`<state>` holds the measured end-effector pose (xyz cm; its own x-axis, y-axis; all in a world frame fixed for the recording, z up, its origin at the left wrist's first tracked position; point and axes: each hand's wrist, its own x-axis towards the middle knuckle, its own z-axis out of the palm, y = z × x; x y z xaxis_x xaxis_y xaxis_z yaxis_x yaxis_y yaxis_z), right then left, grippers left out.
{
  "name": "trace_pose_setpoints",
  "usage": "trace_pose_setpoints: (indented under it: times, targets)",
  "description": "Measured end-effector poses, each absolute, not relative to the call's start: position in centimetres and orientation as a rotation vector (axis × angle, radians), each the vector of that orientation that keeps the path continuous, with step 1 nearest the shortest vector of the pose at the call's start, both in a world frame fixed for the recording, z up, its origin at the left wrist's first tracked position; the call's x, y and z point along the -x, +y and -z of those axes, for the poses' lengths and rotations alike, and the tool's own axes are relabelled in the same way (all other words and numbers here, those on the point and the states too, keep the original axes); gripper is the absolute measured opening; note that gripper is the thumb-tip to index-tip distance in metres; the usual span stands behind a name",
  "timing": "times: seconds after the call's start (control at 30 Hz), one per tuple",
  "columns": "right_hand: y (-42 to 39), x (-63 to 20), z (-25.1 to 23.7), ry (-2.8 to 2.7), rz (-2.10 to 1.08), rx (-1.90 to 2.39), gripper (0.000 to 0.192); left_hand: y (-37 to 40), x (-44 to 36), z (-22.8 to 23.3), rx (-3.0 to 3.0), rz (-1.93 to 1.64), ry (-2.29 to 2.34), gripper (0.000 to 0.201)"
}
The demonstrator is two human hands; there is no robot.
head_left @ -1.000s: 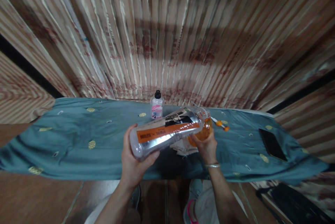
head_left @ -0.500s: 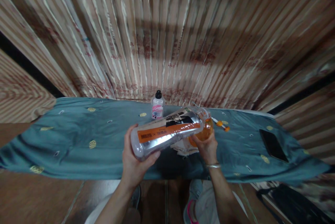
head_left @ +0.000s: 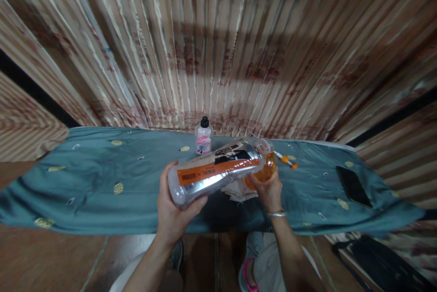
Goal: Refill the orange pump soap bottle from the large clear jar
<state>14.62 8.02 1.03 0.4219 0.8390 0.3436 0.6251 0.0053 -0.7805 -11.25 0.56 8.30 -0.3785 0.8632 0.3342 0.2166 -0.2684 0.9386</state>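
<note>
My left hand (head_left: pixel 174 212) grips the base of a large clear plastic bottle (head_left: pixel 215 171) with an orange and black label, tipped almost flat, its mouth pointing right. My right hand (head_left: pixel 268 189) holds a small orange container (head_left: pixel 268 169) right under that mouth. The bottle's neck hides most of the orange container. Both are held above a table under a teal cloth (head_left: pixel 102 182). A crumpled pale cloth (head_left: pixel 235 189) lies on the table just beneath the bottle.
A small bottle with a black cap and pink label (head_left: pixel 204 137) stands at the table's far edge. An orange and white pen-like item (head_left: pixel 286 160) lies right of the hands. A black phone (head_left: pixel 353 186) lies further right. Striped curtain behind; dark bag (head_left: pixel 382 264) on the floor.
Nothing has visibly changed beyond a slight shift of the view; both hands keep the same hold and the big bottle stays tipped.
</note>
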Motion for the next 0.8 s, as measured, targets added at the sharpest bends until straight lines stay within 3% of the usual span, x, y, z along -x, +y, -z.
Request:
trace_pose_setpoints:
  times: [0.8]
  targets:
    - [8.01, -14.47, -1.27, -1.242, -0.311, 1.734, 0.085, 0.47, 11.32, -8.17, -1.359, -1.683, 1.487, 0.091]
